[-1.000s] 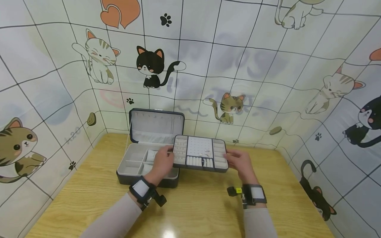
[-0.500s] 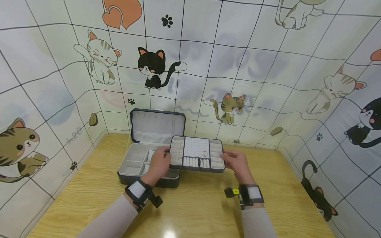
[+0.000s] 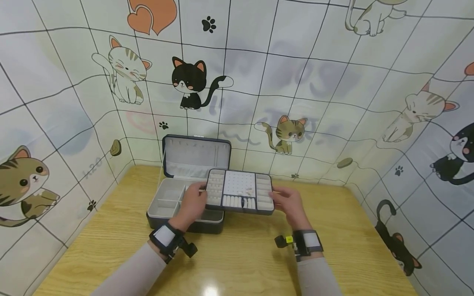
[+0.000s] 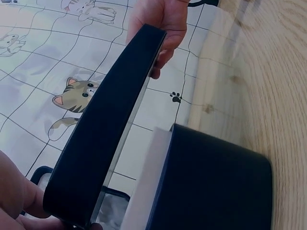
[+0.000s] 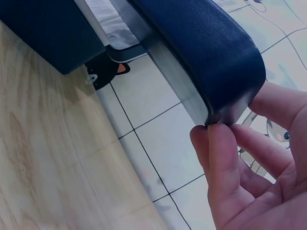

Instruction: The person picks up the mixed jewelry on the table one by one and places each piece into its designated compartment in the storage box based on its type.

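A dark blue jewelry tray (image 3: 240, 183) with pale compartments and a row of ring rolls is held in the air between both hands. My left hand (image 3: 192, 205) grips its left end, and my right hand (image 3: 290, 204) pinches the right end, with the fingertips under the edge in the right wrist view. Below and to the left stands the jewelry box (image 3: 163, 209), its lid (image 3: 196, 156) raised. The tray hangs over the box's right part and hides some of its compartments. A small dark item and a few tiny pieces lie in the tray, too small to tell.
The box rests on a wooden table (image 3: 237, 255), towards its back left. Behind and to the sides hangs a white gridded cloth (image 3: 240, 82) with cartoon cats. Each wrist carries a strapped camera, such as the right one (image 3: 307, 242).
The tray and both hands have shifted a little to the left, further over the open box. The box and its lid have stayed in place.
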`<action>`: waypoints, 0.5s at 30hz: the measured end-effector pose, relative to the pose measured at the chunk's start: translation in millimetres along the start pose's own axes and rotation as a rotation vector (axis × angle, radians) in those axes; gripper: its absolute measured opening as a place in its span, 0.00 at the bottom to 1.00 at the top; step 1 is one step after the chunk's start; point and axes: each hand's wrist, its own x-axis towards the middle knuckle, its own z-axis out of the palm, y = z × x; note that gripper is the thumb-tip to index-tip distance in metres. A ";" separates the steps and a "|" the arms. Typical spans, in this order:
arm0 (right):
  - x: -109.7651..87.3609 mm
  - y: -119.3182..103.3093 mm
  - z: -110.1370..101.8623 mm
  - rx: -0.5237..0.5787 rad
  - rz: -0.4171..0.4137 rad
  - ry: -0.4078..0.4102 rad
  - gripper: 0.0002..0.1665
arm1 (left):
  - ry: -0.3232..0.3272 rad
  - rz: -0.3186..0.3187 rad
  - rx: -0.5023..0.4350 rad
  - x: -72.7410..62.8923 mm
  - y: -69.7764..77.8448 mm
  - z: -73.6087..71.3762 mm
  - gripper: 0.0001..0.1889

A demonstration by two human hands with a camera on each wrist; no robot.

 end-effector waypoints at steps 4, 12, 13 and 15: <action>0.4 3.9 3.1 0.018 -0.011 0.000 0.26 | 0.010 0.004 0.013 1.7 -1.5 -2.2 0.25; 0.7 7.5 5.2 0.108 -0.039 -0.054 0.28 | 0.019 -0.026 0.044 2.4 -1.6 -8.5 0.25; 0.4 7.2 5.5 0.132 -0.039 -0.051 0.28 | 0.016 -0.024 0.047 2.8 -1.9 -9.6 0.25; 0.2 6.7 6.1 0.167 -0.040 -0.056 0.28 | 0.010 -0.020 0.051 4.0 -2.2 -12.2 0.25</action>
